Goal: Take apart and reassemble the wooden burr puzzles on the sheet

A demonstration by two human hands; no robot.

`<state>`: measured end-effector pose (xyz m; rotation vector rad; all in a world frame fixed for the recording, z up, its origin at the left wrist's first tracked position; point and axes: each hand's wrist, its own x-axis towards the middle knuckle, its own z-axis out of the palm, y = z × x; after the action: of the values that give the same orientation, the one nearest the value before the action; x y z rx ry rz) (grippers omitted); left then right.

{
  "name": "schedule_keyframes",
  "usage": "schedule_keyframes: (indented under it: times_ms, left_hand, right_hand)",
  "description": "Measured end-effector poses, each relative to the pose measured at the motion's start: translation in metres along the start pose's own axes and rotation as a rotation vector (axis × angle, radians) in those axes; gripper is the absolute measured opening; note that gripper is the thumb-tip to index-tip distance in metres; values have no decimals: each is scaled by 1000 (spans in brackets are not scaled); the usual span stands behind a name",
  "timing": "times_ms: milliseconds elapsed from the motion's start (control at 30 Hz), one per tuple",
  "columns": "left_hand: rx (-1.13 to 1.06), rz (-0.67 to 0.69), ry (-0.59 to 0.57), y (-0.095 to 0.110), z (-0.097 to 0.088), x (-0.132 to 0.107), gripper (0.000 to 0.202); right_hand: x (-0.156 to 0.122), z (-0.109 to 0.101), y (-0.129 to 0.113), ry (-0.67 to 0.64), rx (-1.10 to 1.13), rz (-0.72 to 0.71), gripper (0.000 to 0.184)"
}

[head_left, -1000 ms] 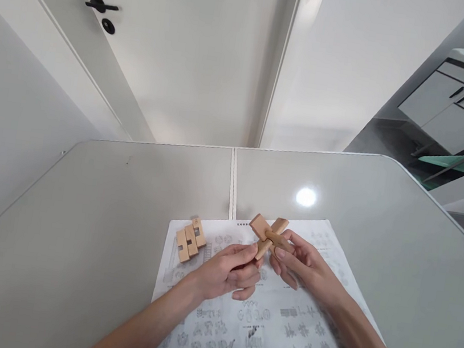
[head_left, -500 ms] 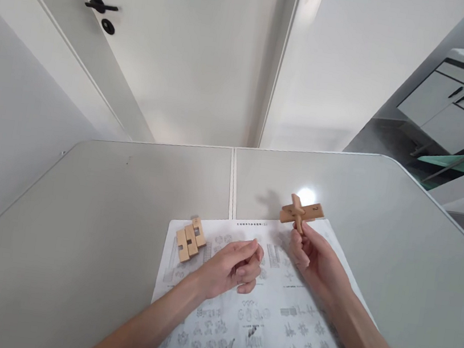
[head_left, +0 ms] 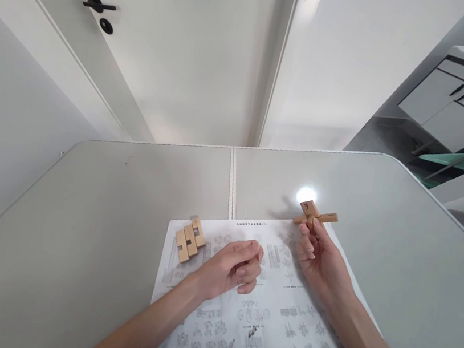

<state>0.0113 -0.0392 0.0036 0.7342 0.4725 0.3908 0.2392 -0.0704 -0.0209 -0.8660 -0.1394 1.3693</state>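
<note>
My right hand (head_left: 323, 262) pinches a cross of joined wooden puzzle pieces (head_left: 323, 216) between thumb and fingertips, above the far right corner of a printed sheet (head_left: 274, 330). Dark marks show on two of its arms. My left hand (head_left: 236, 267) is curled over the sheet's middle, thumb pressed to the fingers; whatever may be inside it is hidden. To its left, several notched wooden blocks (head_left: 190, 241) lie side by side on the sheet's far left corner. Rows of small puzzle diagrams cover the sheet.
The sheet lies on a grey table (head_left: 75, 244) with a seam (head_left: 233, 183) running across it. Behind the table stands a white door (head_left: 181, 46) with a black handle (head_left: 99, 4). A white cabinet (head_left: 449, 101) is at the far right.
My right hand has shifted slightly right and turned the wooden cross, so a different marked face shows. My left hand and the blocks on the sheet have stayed in place.
</note>
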Motion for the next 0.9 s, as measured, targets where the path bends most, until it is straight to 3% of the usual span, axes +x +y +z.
schedule_keyframes:
  times_ms: [467, 767, 900]
  left_hand:
    - [-7, 1, -15, 0, -1, 0, 34]
    - [77, 26, -50, -4, -1, 0, 34]
    - [295, 20, -37, 2, 9, -6, 32]
  right_hand:
    - [1, 1, -2, -12, 88, 84, 28]
    - [-10, 13, 10, -168, -281, 159, 35]
    - [-14, 19, 10, -242, -380, 152, 34]
